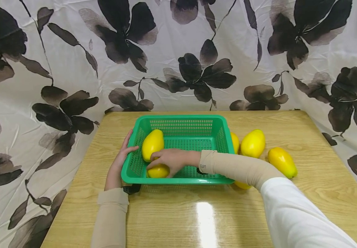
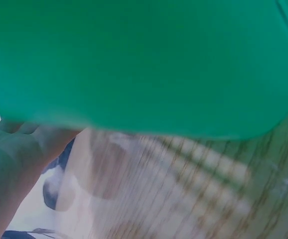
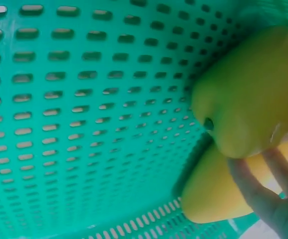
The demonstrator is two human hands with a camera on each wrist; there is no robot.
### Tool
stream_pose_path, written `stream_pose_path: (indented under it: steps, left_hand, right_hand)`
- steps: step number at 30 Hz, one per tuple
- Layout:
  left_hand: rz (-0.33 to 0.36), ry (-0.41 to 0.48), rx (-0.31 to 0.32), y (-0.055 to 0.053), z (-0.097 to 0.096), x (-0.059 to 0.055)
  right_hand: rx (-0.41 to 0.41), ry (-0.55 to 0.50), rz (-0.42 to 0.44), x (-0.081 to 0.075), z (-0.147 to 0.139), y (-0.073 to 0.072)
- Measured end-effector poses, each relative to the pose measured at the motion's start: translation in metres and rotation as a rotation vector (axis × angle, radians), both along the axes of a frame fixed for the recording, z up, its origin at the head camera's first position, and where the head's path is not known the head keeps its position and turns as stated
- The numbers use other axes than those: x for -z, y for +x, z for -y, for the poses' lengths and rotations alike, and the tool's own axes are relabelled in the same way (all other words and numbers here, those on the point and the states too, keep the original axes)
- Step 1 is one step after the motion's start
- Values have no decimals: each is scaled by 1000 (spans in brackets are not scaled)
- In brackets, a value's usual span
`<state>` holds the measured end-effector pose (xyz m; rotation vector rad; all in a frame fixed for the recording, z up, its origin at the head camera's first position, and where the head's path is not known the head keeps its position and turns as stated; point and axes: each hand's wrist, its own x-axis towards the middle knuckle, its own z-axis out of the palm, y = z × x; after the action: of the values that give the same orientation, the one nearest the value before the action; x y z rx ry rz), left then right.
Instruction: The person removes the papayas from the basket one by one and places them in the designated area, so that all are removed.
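Note:
A green plastic basket (image 1: 178, 181) with slotted walls and floor stands on the wooden table. Inside its left end lie two yellow mangoes. My right hand (image 1: 173, 160) reaches in from the right and grips the nearer mango (image 1: 158, 171), fingers over its top and side. Just behind it, against the left wall, lies the other mango (image 1: 153, 144). In the right wrist view, fingers (image 3: 256, 194) show against the mangoes near the perforated wall. My left hand (image 1: 119, 160) holds the basket's left side, thumb at the rim and fingers along the outer wall.
Several more mangoes lie on the table (image 1: 178, 213) right of the basket: one (image 1: 253, 143) behind my right forearm, another (image 1: 282, 162) farther right, others partly hidden by basket or sleeve. A floral cloth (image 1: 178, 51) hangs behind the table and at its sides.

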<state>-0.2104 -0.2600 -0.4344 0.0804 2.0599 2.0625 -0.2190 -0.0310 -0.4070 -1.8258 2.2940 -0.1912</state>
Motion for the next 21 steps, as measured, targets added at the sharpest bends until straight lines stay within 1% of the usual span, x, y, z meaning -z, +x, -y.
stream_pose_path:
  steps: [1,3,5,7,9,14,17,18,21]
  left_hand:
    - [4,9,1,0,0,0]
    - [19,69,10,0,-1,0]
    - [26,91,6,0,-1,0]
    - [41,134,2,-1,-1,-1]
    - [33,116,-10,-2,-1,-1]
    - [-3,52,-17,-5,-2,-1]
    - [1,73,-10,-5,-1,-1]
    - [8,95,-10,-4,-1,0]
    - [15,118,-16,-2,1,0]
  right_hand:
    - [-4,21,-13,0,-1,1]
    - [-3,60,-30,0,-2,1]
    - [12,103,-32,3,-5,1]
    - [40,135,-4,6,-9,1]
    - [65,143,29,10,-12,-1]
    - [113,95,152,19,-19,-6]
    - [136,63,223,22,-20,-8]
    - [138,56,233,23,-20,-9]
    - [132,41,248,24,-19,-10]
